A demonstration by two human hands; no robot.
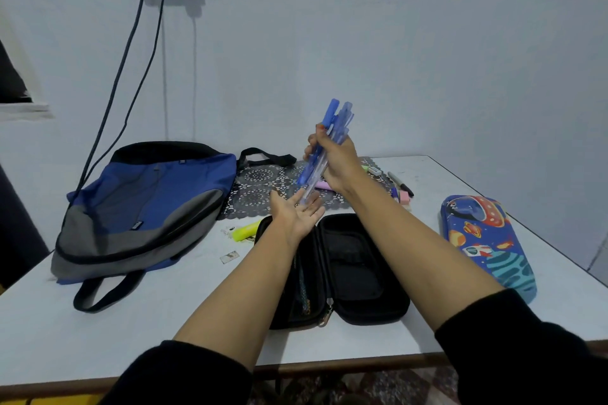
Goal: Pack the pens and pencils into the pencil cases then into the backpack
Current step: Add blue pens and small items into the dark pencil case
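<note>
your right hand point(340, 163) is clenched round a bunch of blue pens point(314, 166), tilted up off the table point(131, 332). their lower ends meet your left hand point(297, 212), palm up, fingers straight, holding nothing. likely you're tapping the ends level so the bunch goes in as one; motion blur, can't confirm contact. both hands hang over the open black pencil case point(355, 260), so the drop is short. the backpack point(148, 204) lies at left. the space-print pencil case point(487, 240) sits zipped at right. a yellow highlighter point(245, 230) and markers point(399, 182) aren't packed yet.
</note>
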